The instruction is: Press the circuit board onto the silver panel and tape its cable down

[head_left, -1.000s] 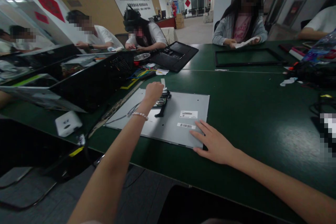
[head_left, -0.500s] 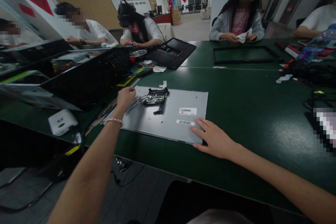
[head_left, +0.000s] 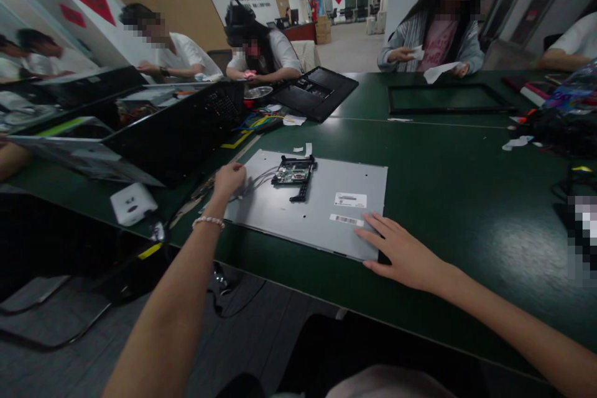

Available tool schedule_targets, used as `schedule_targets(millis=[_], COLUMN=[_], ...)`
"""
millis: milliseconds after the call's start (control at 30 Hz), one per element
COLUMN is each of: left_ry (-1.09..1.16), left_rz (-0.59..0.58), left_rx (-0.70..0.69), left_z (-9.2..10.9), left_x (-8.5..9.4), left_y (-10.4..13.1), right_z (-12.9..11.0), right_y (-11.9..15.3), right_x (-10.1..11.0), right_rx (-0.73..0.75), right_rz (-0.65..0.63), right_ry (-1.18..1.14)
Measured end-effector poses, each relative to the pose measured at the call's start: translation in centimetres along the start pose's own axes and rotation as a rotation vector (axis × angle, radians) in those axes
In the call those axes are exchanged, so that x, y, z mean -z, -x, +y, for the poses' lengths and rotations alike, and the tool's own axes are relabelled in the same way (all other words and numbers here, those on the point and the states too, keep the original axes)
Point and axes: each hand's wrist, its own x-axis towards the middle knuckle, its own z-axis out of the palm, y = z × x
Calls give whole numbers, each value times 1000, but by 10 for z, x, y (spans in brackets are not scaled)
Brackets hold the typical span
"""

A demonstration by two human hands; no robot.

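Observation:
A flat silver display panel [head_left: 321, 224] lies back side up on the table, with two white labels at its right. On its upper middle sits a green circuit board [head_left: 293, 174] in a black bracket, and thin grey cables [head_left: 257, 181] run from it to the left. My left hand [head_left: 229, 179] is closed at the panel's left edge, near the cables; what its fingers hold, if anything, is hidden. My right hand [head_left: 398, 252] rests with fingers spread on the panel's lower right corner.
Computer cases [head_left: 181, 127] stand open at the left, near a white adapter box [head_left: 133, 204]. Farther back lie a black plastic back cover [head_left: 317, 93] and a black frame [head_left: 448, 111]. Dark cables [head_left: 541, 121] pile up at the right. Several people sit around the table.
The view has turned slightly left, so everything sits farther right. My hands keep nearly the same places on the panel. Across the table, a person's hands have moved apart, each with white paper.

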Motion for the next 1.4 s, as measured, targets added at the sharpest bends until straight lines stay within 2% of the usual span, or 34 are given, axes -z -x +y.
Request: schedule_targets(millis=[133, 267, 333, 467, 567, 667, 800, 967, 1067, 1133, 1167, 1200, 1267, 1300, 1400], left_ry=[133, 216, 264, 380, 466, 465, 433, 269, 61, 6, 10, 9, -61, -114, -261], left_rz=[-30, -64, -84, -101, -93, -75, -77, -116, -38, 37, 18, -44, -246, -326, -454], left_rx=[89, 115, 122, 117, 113, 98, 65, 8, -136, -349, -474, -592, -820, -874, -833], left_z=[-3, -8, -9, -12, -11, -7, -7, -10, 15, 49, 69, 89, 127, 141, 164], left_x=[-2, 2, 6, 9, 8, 7, 6, 6, 2, -5, -11, -17, -32, -40, -58], left_y=[-3, 6, 12, 21, 27, 33, 38, 35, 33, 35, 38, 42, 48, 51, 51], right_z=[0, 4, 9, 20, 19, 13, 10, 17, 19, 20, 21, 21, 22, 22, 22], right_y=[7, 15, 17, 14, 10, 11, 17, 23, 25, 27, 28, 28, 28, 28, 24], right_x=[4, 10, 12, 16, 20, 26, 32, 31, 28, 25, 23, 22, 20, 20, 19], right_rx=[-27, -84, -190, -440, -445, -441, -518, -503, -499, -486, -480, -476, -476, -474, -485], right_rz=[-27, -39, 20, 231, 383, 458, 504, 493, 473, 469, 466, 462, 452, 453, 460], right_ry=[-64, -287, -480, -901, -1222, -1459, -1584, -1572, -1518, -1477, -1463, -1453, -1444, -1438, -1394])
